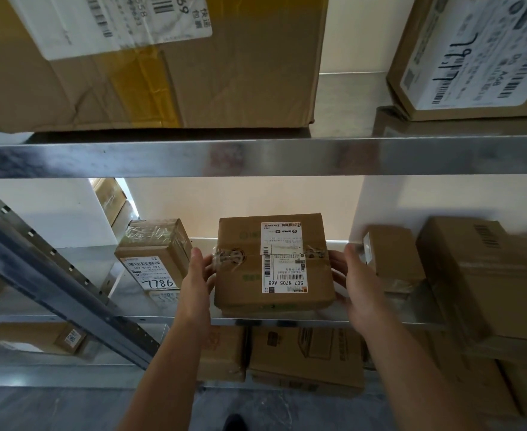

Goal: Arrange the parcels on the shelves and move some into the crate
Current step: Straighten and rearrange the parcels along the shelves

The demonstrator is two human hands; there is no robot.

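Note:
A flat brown parcel [243,287] with white shipping labels lies near the front edge of the middle metal shelf [380,318]. My left hand [195,281] presses against its left side and my right hand [360,287] against its right side, so both hold it between them. To its left stands a smaller taped parcel [155,253] marked 7786. A small brown parcel [393,256] sits to its right. No crate is visible.
A big box [480,275] fills the shelf's right end. On the upper shelf [256,154] rest a large crumpled carton [193,82] and a labelled box [473,57]. Several parcels [305,356] lie on the lower shelf. A slanted steel upright [53,284] crosses at left.

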